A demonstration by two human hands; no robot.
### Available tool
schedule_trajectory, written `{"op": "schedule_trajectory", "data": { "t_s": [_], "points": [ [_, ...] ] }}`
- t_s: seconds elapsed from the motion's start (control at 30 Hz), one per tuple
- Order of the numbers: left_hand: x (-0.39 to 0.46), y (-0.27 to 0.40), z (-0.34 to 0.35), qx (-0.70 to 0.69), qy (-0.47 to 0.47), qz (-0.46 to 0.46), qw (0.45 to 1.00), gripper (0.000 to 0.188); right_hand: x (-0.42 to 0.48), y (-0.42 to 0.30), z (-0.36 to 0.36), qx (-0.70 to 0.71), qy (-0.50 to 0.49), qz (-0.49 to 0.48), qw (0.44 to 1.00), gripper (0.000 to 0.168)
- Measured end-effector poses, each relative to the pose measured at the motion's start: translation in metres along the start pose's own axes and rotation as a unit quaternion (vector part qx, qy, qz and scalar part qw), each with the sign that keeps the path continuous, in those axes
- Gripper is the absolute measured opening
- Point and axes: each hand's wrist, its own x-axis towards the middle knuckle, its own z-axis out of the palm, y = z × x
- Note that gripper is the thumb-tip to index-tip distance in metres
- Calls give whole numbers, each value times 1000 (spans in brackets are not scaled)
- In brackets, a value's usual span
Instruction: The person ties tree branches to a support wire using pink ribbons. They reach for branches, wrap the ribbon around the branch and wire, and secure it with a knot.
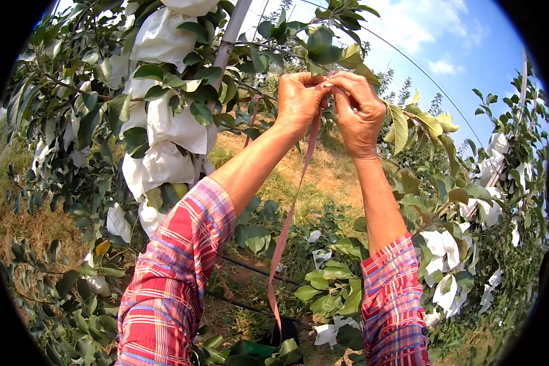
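Observation:
Both hands are raised in front of me, their fingertips meeting just beneath a leafy branch (322,50). My left hand (301,98) pinches the upper end of a faded pink flat strip (290,219). Close beside it, the bent thumb and fingers of my right hand (359,110) pinch at the same spot. My fingers hide the top of the strip and whatever it passes around. From there the strip hangs loose between my forearms, down to the low leaves. A second pink strip (255,114) hangs from the branches left of my left hand.
A grey pole (231,39) leans at the upper left, beside a tree bearing several white fruit bags (176,123). More white bags (441,249) hang on the right. Dark hoses or pipes (261,272) cross low down above grass. A wire (407,57) runs across the sky.

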Motion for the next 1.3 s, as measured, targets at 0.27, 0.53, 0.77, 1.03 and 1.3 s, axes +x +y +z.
{"op": "schedule_trajectory", "data": {
  "t_s": [0.27,0.53,0.77,1.03,1.3],
  "points": [
    [7,0,0,313,62,116,940,12,28,8,-9,-220,-94,-63,969,3],
    [-6,11,-14,367,37,170,914,14,38,-1,-14,-322,-237,-50,915,12],
    [2,1,-14,141,48,111,983,13,37,21,-15,-68,-263,96,957,16],
    [3,10,-26,26,-74,-50,996,15,26,6,-5,-138,-81,44,986,7],
    [4,5,-21,-5,-84,-33,996,17,11,2,-2,-232,-95,20,968,13]
  ]
}}
